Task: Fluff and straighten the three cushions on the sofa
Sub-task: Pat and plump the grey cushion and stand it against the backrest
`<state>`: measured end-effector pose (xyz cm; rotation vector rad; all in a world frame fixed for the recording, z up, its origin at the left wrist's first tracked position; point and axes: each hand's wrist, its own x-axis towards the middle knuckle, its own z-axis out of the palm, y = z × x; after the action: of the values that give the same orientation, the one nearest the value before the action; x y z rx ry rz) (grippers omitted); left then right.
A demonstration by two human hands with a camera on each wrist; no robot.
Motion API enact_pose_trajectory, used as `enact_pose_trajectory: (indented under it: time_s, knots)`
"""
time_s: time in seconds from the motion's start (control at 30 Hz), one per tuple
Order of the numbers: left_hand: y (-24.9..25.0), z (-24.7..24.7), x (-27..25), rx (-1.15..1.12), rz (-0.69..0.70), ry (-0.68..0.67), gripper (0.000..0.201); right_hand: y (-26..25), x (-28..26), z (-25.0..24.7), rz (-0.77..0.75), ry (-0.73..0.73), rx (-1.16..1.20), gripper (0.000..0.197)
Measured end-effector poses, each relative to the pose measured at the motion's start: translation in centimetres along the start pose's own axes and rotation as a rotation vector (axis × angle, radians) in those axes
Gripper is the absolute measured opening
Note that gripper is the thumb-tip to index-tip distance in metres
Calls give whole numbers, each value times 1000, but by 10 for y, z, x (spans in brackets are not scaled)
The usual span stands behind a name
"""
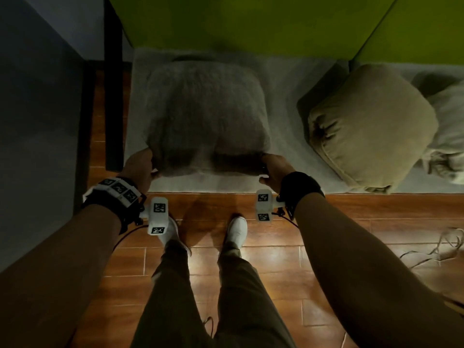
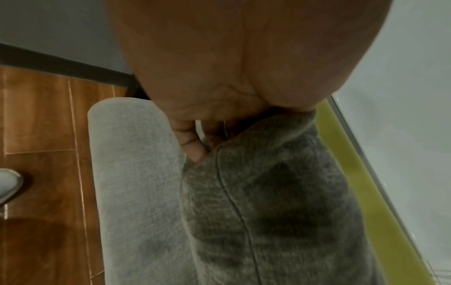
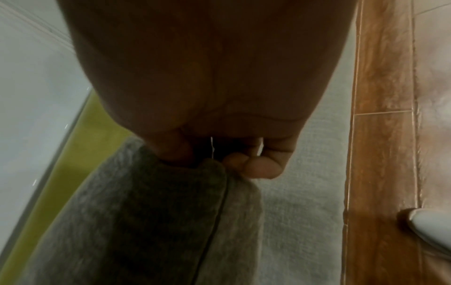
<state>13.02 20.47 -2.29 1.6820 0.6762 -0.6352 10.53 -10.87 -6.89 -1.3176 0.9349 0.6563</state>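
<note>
A grey fuzzy cushion (image 1: 206, 116) stands on the pale grey sofa seat (image 1: 283, 79), its far edge toward the green backrest (image 1: 238, 23). My left hand (image 1: 140, 164) grips its near left corner and my right hand (image 1: 275, 169) grips its near right corner. In the left wrist view the left hand (image 2: 195, 138) has its fingers curled under the cushion (image 2: 268, 202). In the right wrist view the right hand (image 3: 244, 162) has its fingers curled round the cushion (image 3: 151, 212) at the corner seam. A tan cushion (image 1: 371, 124) lies tilted to the right. A pale cushion (image 1: 447, 136) shows partly at the right edge.
A dark frame post (image 1: 113, 96) and a grey wall (image 1: 37, 96) stand left of the sofa. The wooden floor (image 1: 326, 234) runs along the seat's front edge, with my white shoes (image 1: 237, 229) on it. A loose cable (image 1: 442, 247) lies on the floor at right.
</note>
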Motion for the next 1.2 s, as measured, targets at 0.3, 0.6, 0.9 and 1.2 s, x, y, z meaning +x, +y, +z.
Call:
enact_pose_trajectory:
  time_s: [0.3,0.6,0.9,1.2]
  knots:
    - [4,5,-1,52,-143,6,28,-10,-9,-3,63,19,79,24]
    - [2,16,1,145,-124,11,11,-23,-18,-8,-106,16,-356,33]
    - [0,23,-5,174,-219,1,20,10,-22,-42,-110,51,223,44]
    - [8,15,-6,-3,-173,97,45,-9,-34,-29,-23,-25,286,39]
